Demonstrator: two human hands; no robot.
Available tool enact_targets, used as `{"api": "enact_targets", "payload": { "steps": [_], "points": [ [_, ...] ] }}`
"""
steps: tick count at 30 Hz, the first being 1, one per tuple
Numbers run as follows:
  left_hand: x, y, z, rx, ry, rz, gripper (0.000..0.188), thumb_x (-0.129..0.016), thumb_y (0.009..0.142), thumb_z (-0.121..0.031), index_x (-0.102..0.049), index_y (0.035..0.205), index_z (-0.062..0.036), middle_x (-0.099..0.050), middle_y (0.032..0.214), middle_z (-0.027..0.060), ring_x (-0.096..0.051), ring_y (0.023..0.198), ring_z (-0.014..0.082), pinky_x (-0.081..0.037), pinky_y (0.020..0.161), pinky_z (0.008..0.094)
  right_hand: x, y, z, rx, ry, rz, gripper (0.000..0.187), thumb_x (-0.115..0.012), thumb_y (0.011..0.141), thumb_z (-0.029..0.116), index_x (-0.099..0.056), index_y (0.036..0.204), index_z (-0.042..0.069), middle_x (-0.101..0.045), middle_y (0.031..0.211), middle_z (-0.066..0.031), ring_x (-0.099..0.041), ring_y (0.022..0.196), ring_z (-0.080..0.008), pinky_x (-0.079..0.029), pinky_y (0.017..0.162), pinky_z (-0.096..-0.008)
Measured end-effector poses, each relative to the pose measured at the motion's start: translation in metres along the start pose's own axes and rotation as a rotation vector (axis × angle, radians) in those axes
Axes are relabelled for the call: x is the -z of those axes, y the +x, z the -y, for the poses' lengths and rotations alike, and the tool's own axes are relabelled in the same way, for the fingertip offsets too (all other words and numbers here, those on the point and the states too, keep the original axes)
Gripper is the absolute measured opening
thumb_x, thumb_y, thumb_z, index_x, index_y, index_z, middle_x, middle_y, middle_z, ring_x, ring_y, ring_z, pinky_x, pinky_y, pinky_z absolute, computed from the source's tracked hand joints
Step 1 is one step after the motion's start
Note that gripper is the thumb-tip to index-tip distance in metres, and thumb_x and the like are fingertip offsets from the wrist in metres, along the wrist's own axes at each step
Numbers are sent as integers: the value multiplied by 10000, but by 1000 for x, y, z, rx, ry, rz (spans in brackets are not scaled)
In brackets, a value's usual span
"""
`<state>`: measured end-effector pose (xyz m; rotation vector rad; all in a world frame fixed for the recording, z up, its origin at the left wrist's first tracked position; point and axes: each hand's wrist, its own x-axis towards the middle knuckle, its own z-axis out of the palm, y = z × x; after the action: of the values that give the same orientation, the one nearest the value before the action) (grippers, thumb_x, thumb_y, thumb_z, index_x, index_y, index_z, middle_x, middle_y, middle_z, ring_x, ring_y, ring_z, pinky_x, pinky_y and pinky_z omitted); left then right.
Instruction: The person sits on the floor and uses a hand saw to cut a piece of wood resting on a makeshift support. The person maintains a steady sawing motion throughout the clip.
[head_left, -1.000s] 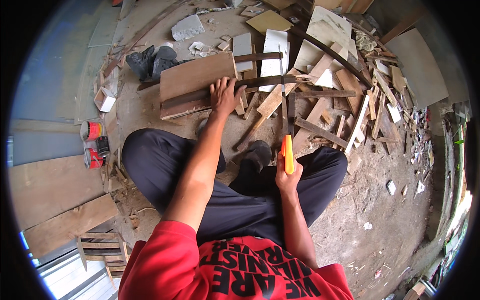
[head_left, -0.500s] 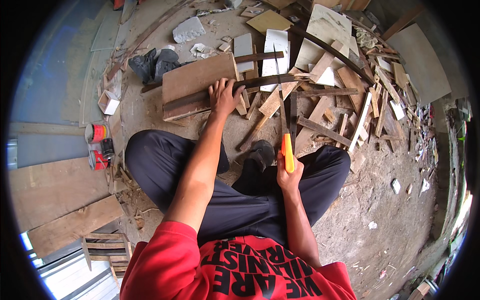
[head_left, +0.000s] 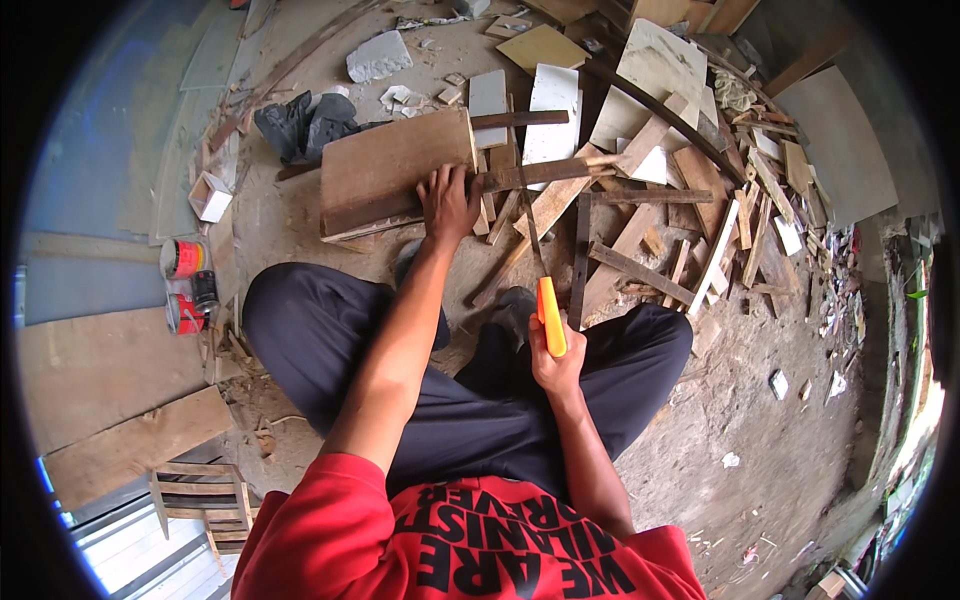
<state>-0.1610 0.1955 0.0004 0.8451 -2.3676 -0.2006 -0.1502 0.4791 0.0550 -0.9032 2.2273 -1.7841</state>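
Note:
My left hand (head_left: 449,205) grips a long wooden strip (head_left: 545,174) and presses it down on a wooden box-like block (head_left: 395,150). The strip's right end juts past the block and looks splintered and paler. In my right hand (head_left: 558,362) is a handsaw (head_left: 551,315) with a yellow-orange handle, its fingers wrapped round the grip. The narrow blade points away from me and meets the strip to the right of my left hand. Whether its teeth have cut into the wood cannot be made out.
Wood offcuts (head_left: 640,230) and pale boards (head_left: 550,110) lie heaped beyond and right of my knees. A black plastic bag (head_left: 305,125) and a stone chunk (head_left: 379,57) sit at the far left. Several cans (head_left: 185,258) stand beside the left-hand boards (head_left: 110,360).
My right hand and the saw have moved left and slightly nearer me, bringing the blade closer to my left hand. The strip has rolled, showing more of its brown face.

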Motion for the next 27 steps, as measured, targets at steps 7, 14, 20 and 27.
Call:
{"api": "enact_targets", "payload": {
  "steps": [7,14,20,27],
  "points": [
    [-18,40,2,-35,-94,51,229,-631,851,-257,-670,937,-49,-664,966,161,-624,962,345,-468,850,470,-8,14,10,-59,-9,70,271,-690,882,122,-541,685,9,-482,515,-132,-486,403,-255,-379,434,-344],
    [-19,45,-12,246,-40,243,165,-637,770,-199,-728,829,-75,-706,837,189,-693,771,373,-561,727,449,-22,28,12,-128,-9,93,283,-688,883,112,-524,675,10,-461,500,-119,-418,390,-210,-356,425,-341],
    [-16,47,-15,270,-63,221,154,-610,759,-171,-703,792,-53,-707,874,187,-691,823,361,-548,752,439,-41,33,15,-209,30,55,289,-680,890,107,-516,671,12,-452,494,-103,-398,396,-178,-349,423,-341],
    [-23,46,-13,295,-130,153,191,-572,815,-204,-672,792,-43,-689,865,202,-665,814,398,-521,742,471,-42,50,18,-222,43,89,253,-671,890,100,-546,692,5,-475,509,-98,-403,408,-159,-355,426,-329]
  ]
}}
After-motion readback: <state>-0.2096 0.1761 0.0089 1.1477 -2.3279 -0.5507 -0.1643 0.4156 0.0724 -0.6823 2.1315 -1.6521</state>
